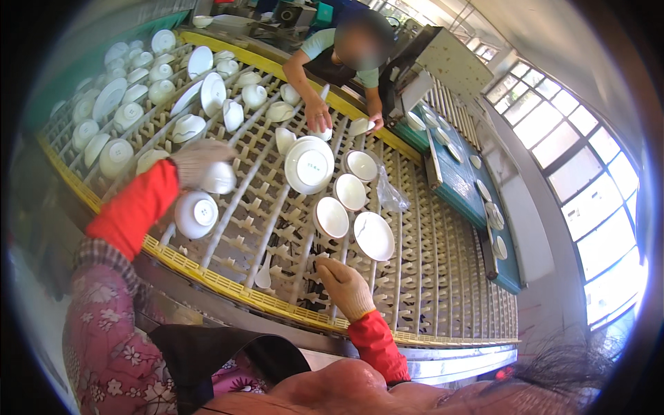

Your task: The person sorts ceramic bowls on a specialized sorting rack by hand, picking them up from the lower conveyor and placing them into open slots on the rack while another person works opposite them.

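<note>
My left hand (200,163), in a pale knit glove, reaches over the slatted conveyor. Its fingers are smeared by motion and overlap the edge of a white bowl (218,178); whether they grip it I cannot tell. Just below sits an upturned white bowl (196,215). Gloved too, my right hand (346,287) hovers near the conveyor's front edge with its fingers curled together; their undersides are hidden. A white spoon (263,272) lies on the pegs to its left. Beyond it are a white oval dish (373,236), several small bowls (331,217) and a large upturned bowl (309,164).
Across the pegged conveyor (443,297), a co-worker's hands (318,114) handle white bowls. Many white dishes (128,116) stand at the far left. A clear plastic bag (392,190) lies near the small bowls. At the right, a green belt (460,169) carries white dishes. Yellow edging (207,278) borders the conveyor.
</note>
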Tool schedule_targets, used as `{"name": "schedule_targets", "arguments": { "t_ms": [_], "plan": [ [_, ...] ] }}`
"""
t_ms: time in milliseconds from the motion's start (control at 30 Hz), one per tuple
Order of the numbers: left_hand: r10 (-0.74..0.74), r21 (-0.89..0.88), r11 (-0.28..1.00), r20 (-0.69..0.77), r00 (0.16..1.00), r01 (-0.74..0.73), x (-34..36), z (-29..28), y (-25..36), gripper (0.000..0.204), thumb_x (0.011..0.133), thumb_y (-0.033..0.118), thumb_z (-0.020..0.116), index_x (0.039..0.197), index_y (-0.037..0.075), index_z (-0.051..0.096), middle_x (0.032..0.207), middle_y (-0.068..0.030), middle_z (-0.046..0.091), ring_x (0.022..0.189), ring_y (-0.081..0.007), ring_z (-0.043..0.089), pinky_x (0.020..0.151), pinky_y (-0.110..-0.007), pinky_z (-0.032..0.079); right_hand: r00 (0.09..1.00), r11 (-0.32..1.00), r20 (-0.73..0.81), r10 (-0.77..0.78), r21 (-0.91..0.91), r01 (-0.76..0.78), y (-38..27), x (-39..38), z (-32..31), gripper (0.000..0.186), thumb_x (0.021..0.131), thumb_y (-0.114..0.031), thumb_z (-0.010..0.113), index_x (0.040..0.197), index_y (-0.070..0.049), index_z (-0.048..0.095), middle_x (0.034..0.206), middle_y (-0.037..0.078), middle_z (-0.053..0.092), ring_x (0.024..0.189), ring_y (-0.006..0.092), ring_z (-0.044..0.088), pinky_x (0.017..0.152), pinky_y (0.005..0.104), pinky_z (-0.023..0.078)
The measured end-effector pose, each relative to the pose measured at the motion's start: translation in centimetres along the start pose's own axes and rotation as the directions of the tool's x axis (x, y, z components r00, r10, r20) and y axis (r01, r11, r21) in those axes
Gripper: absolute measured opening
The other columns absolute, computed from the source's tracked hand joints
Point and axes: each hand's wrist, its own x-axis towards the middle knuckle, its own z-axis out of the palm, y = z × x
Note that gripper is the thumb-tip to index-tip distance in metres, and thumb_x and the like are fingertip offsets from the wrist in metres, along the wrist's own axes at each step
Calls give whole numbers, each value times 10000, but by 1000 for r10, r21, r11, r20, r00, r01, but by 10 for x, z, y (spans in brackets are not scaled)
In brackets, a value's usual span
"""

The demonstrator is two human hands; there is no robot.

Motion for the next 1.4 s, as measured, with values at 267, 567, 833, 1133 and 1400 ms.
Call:
{"name": "schedule_targets", "arguments": {
  "t_ms": [267,567,833,1133,1400],
  "plan": [
    [52,226,974,-361,931,33,12,19,34,372,888,368,620,1064,40,630,893,-219,665,872,-395,656,780,-477,506,997,984,1,-80,-159,79,9,2,2,252,946,-240,603,1137,-96,684,973,164,699,894,352,684,771,418,543],
    [-437,-285,874,-108,893,393,81,123,74,686,847,399,625,1373,-12,465,1097,-252,670,1012,-387,660,898,-420,509,957,990,-290,20,141,22,-3,7,-31,120,946,-124,628,1025,-37,654,839,99,655,760,171,633,714,315,508],
    [-35,-235,971,16,999,38,84,136,58,358,940,272,581,1148,-17,619,1017,-155,693,928,-240,662,858,-360,514,883,988,-444,-154,-96,124,14,70,-14,523,845,-289,742,1224,36,584,1076,208,671,982,279,664,909,358,502],
    [36,482,865,213,976,-137,-11,47,108,248,876,219,632,1081,82,614,884,-176,609,845,-309,637,835,-419,527,963,958,-224,152,-204,-199,-22,178,-5,952,743,-385,810,1481,20,365,1482,240,462,1247,359,580,1062,446,447],
    [-343,390,800,-329,880,457,-37,-1,24,465,819,256,721,1227,120,546,1024,-195,684,949,-391,672,788,-502,522,860,833,-403,312,-319,-452,-10,206,0,479,902,-311,613,1268,-9,547,1171,252,675,1090,420,658,936,474,515]
  ]
}}
